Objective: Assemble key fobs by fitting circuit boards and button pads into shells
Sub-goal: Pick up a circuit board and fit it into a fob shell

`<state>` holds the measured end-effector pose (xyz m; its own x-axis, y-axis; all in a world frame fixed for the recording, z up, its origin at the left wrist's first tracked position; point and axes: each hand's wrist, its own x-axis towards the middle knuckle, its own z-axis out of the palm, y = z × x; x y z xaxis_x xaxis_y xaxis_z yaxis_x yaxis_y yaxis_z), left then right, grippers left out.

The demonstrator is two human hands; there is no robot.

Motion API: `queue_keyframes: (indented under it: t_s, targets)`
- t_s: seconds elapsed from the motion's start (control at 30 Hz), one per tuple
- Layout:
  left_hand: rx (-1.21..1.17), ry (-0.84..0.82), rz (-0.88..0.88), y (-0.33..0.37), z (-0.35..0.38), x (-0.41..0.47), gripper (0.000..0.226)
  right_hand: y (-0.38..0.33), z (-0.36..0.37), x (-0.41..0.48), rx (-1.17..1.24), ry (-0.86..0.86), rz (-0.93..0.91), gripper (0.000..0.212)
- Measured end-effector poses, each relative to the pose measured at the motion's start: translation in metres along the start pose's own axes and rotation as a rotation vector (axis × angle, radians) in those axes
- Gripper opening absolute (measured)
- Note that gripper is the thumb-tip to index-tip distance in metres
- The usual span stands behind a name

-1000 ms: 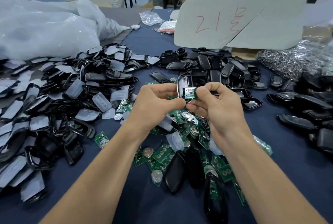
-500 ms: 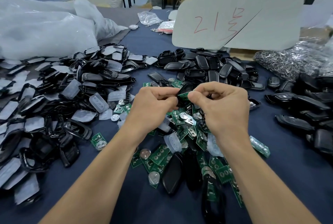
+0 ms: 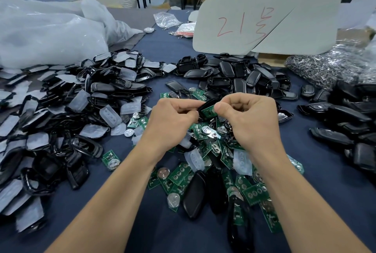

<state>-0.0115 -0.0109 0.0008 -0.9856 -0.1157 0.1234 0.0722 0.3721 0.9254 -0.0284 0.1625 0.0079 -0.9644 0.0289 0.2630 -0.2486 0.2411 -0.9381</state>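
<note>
1. Above the middle of the worktop point(image 3: 162, 222), the left hand point(image 3: 173, 118) grips a black shell point(image 3: 204, 104) by one end, while the right hand point(image 3: 250, 118) pinches the green circuit board point(image 3: 210, 110) into it.
2. Pressed off-centre, the board could seat crooked, I'd judge, or spring out into the loose boards point(image 3: 179, 175) beneath.
3. A second ago the shell stood upright. Now it lies tipped over, with the hands closer together and less of the board showing.

Your left hand point(image 3: 173, 119) and right hand point(image 3: 251, 119) meet over the heap of circuit boards point(image 3: 179, 175) in the middle of the tabletop point(image 3: 162, 222), with one shell point(image 3: 206, 107) between your fingers point(image 3: 234, 100). On your left lies the heap of button pads point(image 3: 81, 102), behind your hands the heap of shells point(image 3: 225, 69), and behind that stands a board point(image 3: 264, 24).
</note>
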Motion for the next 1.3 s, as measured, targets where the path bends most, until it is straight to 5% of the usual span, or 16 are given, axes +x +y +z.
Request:
queue_keyframes:
  t_s: [0.5,1.3]
  targets:
    - [-0.015,-0.007,-0.001,0.001,0.001,-0.001,0.043,0.007,0.002,0.003,0.055,-0.019,0.107,0.013]
    - [-0.263,0.004,-0.178,0.009,0.002,-0.003,0.038,-0.001,0.011,-0.009,-0.131,0.2,-0.151,0.01]
